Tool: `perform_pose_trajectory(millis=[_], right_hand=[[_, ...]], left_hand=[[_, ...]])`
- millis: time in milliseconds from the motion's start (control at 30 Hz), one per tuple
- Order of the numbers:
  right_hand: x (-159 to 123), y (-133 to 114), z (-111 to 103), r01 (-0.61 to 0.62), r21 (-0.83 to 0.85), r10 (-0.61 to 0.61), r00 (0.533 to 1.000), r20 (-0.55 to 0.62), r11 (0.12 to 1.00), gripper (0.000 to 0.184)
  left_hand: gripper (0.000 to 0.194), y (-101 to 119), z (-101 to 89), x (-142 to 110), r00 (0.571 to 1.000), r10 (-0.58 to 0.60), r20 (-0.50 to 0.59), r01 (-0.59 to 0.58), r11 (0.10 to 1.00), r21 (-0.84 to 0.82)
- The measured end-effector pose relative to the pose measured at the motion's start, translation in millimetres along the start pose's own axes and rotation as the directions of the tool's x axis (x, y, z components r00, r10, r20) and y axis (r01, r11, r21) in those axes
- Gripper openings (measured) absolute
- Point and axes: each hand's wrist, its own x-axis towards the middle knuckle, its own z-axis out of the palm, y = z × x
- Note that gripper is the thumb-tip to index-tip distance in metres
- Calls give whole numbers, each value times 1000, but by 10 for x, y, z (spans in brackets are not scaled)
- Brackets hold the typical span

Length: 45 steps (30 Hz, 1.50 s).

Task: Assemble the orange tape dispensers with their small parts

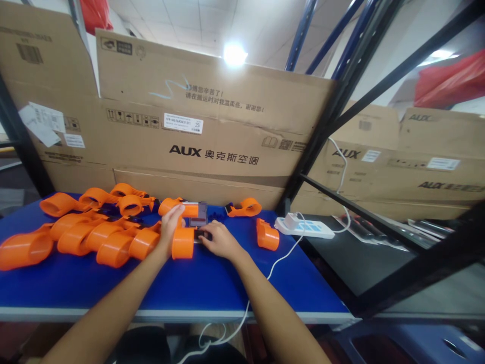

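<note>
My left hand (172,228) is closed around an orange tape dispenser (183,244), its round ring hanging just above the blue tabletop. At the dispenser's dark end, the fingers of my right hand (220,240) pinch a small black part (202,234). Just beyond my hands lies a flat grey-and-dark item (198,214) whose kind I cannot make out. Another orange piece (190,210) sits beside it, partly hidden by my left hand. Small dark blue parts (217,216) lie past my right fingers.
Several orange tape dispensers (113,248) crowd the table's left side. Two more, one at the back (250,207) and one at the right (268,235), lie near a white power strip (310,227). Its cable (278,260) crosses the blue table (212,288). Cardboard (144,136) and a black rack post (310,146) stand behind.
</note>
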Motion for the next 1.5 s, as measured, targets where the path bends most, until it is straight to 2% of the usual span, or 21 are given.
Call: perform_pose_trajectory(millis=[200,400,600,700,800,867,1233,1500], right_hand=[[36,-96,102,-12,34,12,1000,-12,999,14],[2,-42,-3,-61,39,65,992,-111,997,14],[-21,45,-123,-142,70,156,947,-279,987,25],[-4,36,-128,-155,189,213,915,-342,970,30],[32,9,-97,-141,405,290,896,-335,903,27],[58,-6,-65,-131,483,311,897,-314,866,27],[122,13,-20,-133,585,401,843,-357,800,28],[146,11,-36,-156,639,461,818,-343,753,27]], left_hand=[[41,-41,32,-14,999,-12,44,11,1000,9],[42,-97,3,-4,998,-24,57,21,999,45],[54,-142,51,-35,995,-35,91,29,997,71],[55,-166,86,-72,990,-42,138,30,996,90],[50,-181,109,-101,984,-37,174,19,995,101],[46,-186,114,-112,983,-27,181,9,995,102],[47,-227,112,-95,985,24,173,-46,991,126],[50,-226,137,-116,985,61,164,-81,990,118]])
